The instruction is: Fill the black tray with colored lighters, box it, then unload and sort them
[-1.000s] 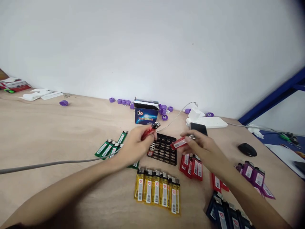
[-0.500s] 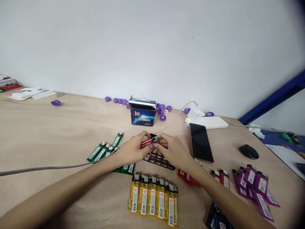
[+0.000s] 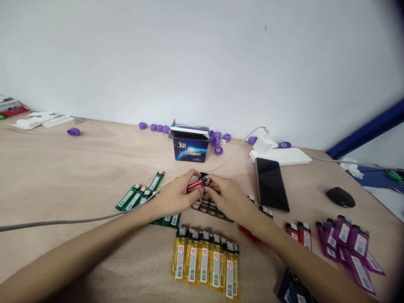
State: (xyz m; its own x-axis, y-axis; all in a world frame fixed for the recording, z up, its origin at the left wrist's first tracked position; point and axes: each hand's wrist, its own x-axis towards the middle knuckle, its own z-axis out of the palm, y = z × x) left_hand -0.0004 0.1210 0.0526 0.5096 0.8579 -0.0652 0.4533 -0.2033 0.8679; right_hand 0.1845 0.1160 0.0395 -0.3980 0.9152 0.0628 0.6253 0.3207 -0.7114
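My left hand [image 3: 178, 194] is closed around the body of a red lighter [image 3: 196, 184], its metal head pointing right. At that head my right hand [image 3: 227, 195] pinches with thumb and fingers. Below both hands lies a dark tray with small compartments [image 3: 215, 209], partly covered by them. Green lighters [image 3: 128, 200] lie beside my left forearm, one group partly under it. In front of the tray, yellow lighters [image 3: 203, 260] are laid side by side. Some red lighters [image 3: 304, 235] lie to the right, others partly behind my right forearm.
A blue lighter box [image 3: 190, 150] stands open at the back, among purple caps [image 3: 216, 142]. To the right are a phone [image 3: 272, 184], a white power strip [image 3: 292, 156], a black mouse [image 3: 340, 197], purple lighters [image 3: 344, 235] and dark blue lighters [image 3: 293, 290]. A grey cable [image 3: 78, 221] crosses the left side.
The camera view has shifted slightly. Both hands stay on the red lighter, with only a small change in the fingers around its head.
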